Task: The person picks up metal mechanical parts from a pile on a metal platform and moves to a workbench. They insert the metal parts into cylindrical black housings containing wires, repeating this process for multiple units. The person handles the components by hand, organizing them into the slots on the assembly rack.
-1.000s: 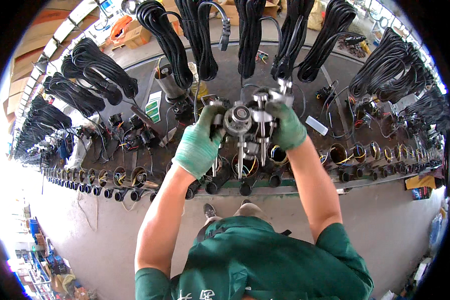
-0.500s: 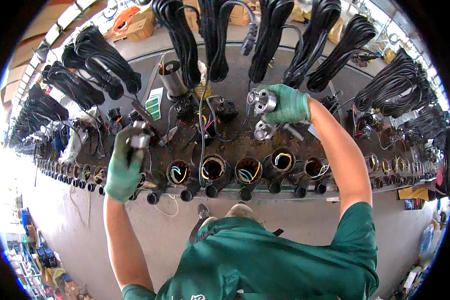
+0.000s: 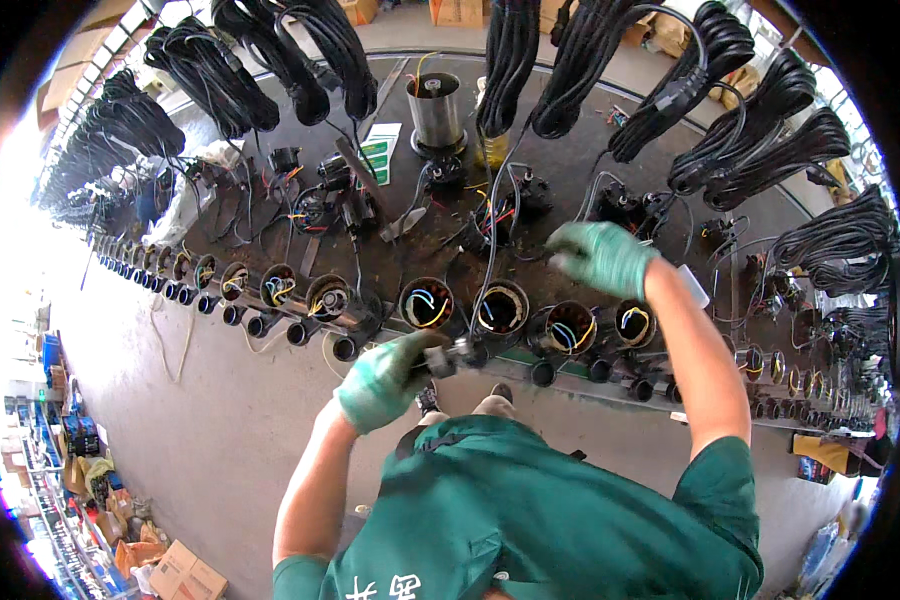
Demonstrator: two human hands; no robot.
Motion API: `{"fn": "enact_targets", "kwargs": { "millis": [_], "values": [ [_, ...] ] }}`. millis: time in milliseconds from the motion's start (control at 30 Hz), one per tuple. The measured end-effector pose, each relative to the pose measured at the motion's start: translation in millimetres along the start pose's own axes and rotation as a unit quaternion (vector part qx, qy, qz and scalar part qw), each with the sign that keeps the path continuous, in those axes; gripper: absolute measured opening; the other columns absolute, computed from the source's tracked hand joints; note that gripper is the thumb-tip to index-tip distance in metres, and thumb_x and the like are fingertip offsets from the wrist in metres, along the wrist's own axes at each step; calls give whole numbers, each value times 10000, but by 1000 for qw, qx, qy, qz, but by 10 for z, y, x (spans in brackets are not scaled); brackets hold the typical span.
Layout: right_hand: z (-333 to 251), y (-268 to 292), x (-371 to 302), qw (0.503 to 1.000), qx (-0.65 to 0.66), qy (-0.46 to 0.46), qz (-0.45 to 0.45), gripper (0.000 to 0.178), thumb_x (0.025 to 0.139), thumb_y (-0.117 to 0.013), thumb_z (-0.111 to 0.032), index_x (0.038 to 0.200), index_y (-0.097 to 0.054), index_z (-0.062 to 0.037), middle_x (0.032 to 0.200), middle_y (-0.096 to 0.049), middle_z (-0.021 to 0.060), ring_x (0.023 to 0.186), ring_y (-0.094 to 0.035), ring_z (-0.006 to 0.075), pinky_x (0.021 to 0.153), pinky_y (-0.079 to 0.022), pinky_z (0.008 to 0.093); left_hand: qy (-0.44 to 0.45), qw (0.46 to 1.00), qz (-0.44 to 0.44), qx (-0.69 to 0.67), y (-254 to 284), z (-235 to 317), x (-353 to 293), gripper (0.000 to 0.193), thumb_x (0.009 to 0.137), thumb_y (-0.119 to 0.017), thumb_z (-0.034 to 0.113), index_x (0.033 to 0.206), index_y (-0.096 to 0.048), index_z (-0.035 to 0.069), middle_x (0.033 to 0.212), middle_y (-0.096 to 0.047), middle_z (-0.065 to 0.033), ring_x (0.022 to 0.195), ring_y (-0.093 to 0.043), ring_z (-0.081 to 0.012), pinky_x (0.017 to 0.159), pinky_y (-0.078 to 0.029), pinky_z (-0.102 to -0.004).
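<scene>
My left hand (image 3: pixel 385 380), in a green glove, is closed round a silver metal fitting (image 3: pixel 448 357) at the bench's near edge. The fitting is a little blurred, and the fingers cover part of it. Behind it stands a row of upright dark motor housings; one housing (image 3: pixel 427 304) shows blue and yellow wires inside. To its left, another housing (image 3: pixel 332 300) has a metal shaft end in its mouth. My right hand (image 3: pixel 605 258), also gloved, hovers palm down above the bench, behind the right-hand housings. Its fingers reach left, slightly apart, with nothing visible in them.
Bundles of black cable (image 3: pixel 515 70) hang along the far side of the bench (image 3: pixel 570 180). A steel cylinder (image 3: pixel 437 115) stands at the back beside green-and-white cards (image 3: pixel 378 155). Black wired motor parts (image 3: pixel 490 222) lie mid-bench. A cardboard box (image 3: pixel 187 575) sits on the floor at lower left.
The view has swung left. My left hand has come down to the bench's near edge, holding a silver fitting. My right hand no longer shows the silver part it held, and its fingers have straightened.
</scene>
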State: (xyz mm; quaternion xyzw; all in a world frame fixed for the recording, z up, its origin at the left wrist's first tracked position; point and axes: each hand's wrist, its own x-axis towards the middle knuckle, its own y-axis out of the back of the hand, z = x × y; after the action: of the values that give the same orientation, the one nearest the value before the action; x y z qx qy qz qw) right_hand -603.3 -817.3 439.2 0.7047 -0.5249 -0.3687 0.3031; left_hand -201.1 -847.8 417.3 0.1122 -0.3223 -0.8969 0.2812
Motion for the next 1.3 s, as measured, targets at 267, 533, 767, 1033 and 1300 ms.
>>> {"fn": "enact_targets", "kwargs": {
  "millis": [267,533,767,1033,1300],
  "values": [
    [-1220,-1111,-372,958,206,65,187,320,957,-717,-146,1238,-584,-69,939,-728,208,890,-735,420,742,-582,459,-154,986,35,-44,-171,-130,370,617,767,-829,56,1340,-601,43,1134,-706,-193,1020,-689,-423,866,-572,-474],
    [-1309,-794,-763,896,75,-65,433,162,886,-682,5,1032,-646,-54,802,-684,73,674,-635,144,673,-538,301,-50,980,-13,193,260,-636,913,888,627,-951,444,1384,-631,108,1421,-617,-173,1397,-505,-415,1196,-379,-514],
    [-1427,-882,-688,885,109,-142,430,156,868,-759,-33,998,-676,-55,857,-731,115,722,-717,213,687,-569,329,-8,939,-172,298,-112,-814,1034,589,874,-754,510,1336,-690,150,1399,-647,-99,1463,-443,-361,1232,-193,-706],
    [-1592,-1069,-46,927,99,-92,350,162,860,-794,-103,981,-700,-51,981,-724,149,879,-728,347,765,-589,414,-129,989,60,28,-33,-1380,520,193,842,-813,94,1030,-770,78,1061,-730,-129,1195,-654,-386,983,-553,-462],
    [-1419,-1457,682,979,12,-99,177,221,957,-688,-286,1017,-701,-74,1024,-712,205,920,-705,417,828,-572,494,-109,982,138,-72,-135,-1420,354,237,830,-800,-6,1058,-766,48,1061,-743,-131,1090,-707,-351,1050,-554,-448]
  ]
}}
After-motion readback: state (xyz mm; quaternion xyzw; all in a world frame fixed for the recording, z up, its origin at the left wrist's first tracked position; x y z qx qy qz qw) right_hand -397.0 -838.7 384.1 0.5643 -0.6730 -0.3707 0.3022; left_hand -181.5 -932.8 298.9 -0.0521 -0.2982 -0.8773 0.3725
